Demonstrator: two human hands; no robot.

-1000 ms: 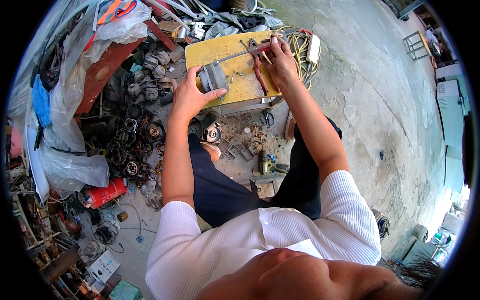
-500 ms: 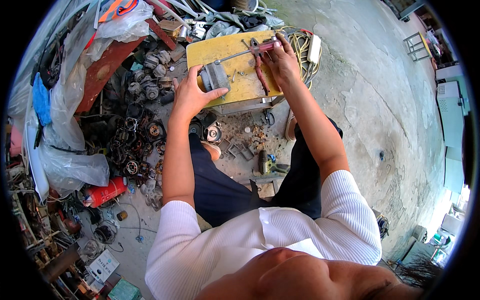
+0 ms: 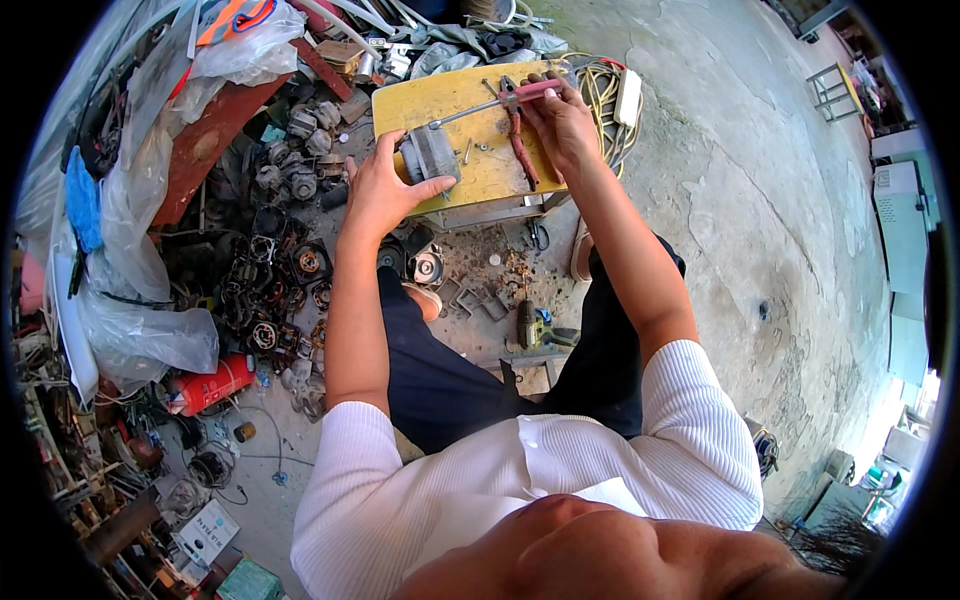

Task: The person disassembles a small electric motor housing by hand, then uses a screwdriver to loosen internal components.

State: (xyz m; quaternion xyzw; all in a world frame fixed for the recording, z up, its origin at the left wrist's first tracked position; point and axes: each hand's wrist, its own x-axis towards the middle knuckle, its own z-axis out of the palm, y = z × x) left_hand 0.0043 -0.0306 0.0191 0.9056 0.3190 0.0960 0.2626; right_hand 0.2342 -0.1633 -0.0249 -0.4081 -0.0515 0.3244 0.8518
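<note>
On the yellow tabletop (image 3: 400,103) stands a grey electric motor (image 3: 434,153), its body ribbed or layered. My left hand (image 3: 385,190) grips it, fingers on the far left side and thumb on the near right. My right hand (image 3: 565,128) holds a screwdriver (image 3: 465,114) by its pinkish-red handle. The long shaft slants left and its tip meets the motor's upper edge; the exact contact spot is too small to make out. Pliers (image 3: 519,150) with worn red handles lie beneath the screwdriver. A small bolt (image 3: 467,151) and a nut (image 3: 482,147) rest beside the motor.
Coiled yellow cable and a white power strip (image 3: 628,97) lie right of the table. Motor parts (image 3: 265,290) heap up on the left floor, near a red cylinder (image 3: 215,385). A cordless drill (image 3: 527,325) stands between my legs, below several metal brackets (image 3: 482,302).
My right hand's fingers have shifted around the screwdriver handle, which shows more of its length now. The motor and my left hand keep their places.
</note>
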